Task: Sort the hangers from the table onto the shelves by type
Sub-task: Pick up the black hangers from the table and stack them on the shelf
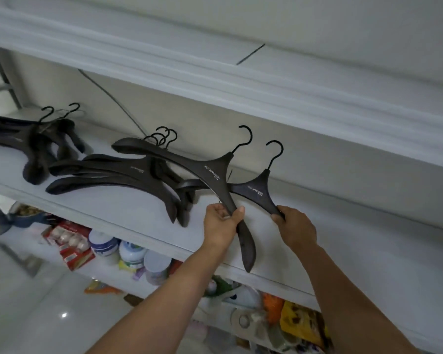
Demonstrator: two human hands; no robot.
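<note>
The large hanger [210, 172] looks stiff, light and smooth, so a hold partway along one arm suits it. It is matte black and broad-shouldered, with white lettering and a thin hook. The left hand [221, 224] wraps its near arm over the white shelf [138, 221]. To its right, the right hand [297, 227] grips the arm tip of a smaller hanger [257, 190]. Stacked hangers [118, 175] lie left.

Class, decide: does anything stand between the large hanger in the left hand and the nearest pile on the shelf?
Nothing visible does: the large hanger, gripped by the left hand, overlaps the pile in this view.
</note>
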